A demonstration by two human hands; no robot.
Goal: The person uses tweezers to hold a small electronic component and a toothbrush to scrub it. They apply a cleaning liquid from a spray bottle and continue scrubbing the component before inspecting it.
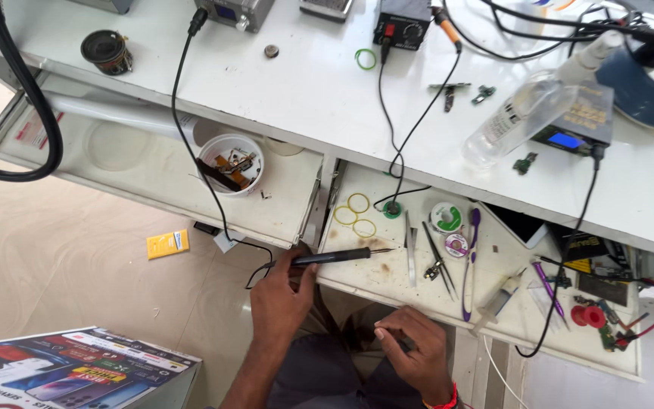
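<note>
While closed on soldering iron (340, 257): left hand (281, 291) grip.

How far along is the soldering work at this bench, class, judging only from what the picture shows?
Looks done: tools are laid out, with tweezers and solder reels in the open drawer. In hand: the left hand holds a corded soldering iron over the drawer; the right hand pinches something small and dark, too hidden to name. Left: the iron tip touches no part, so no joint shows.
</note>
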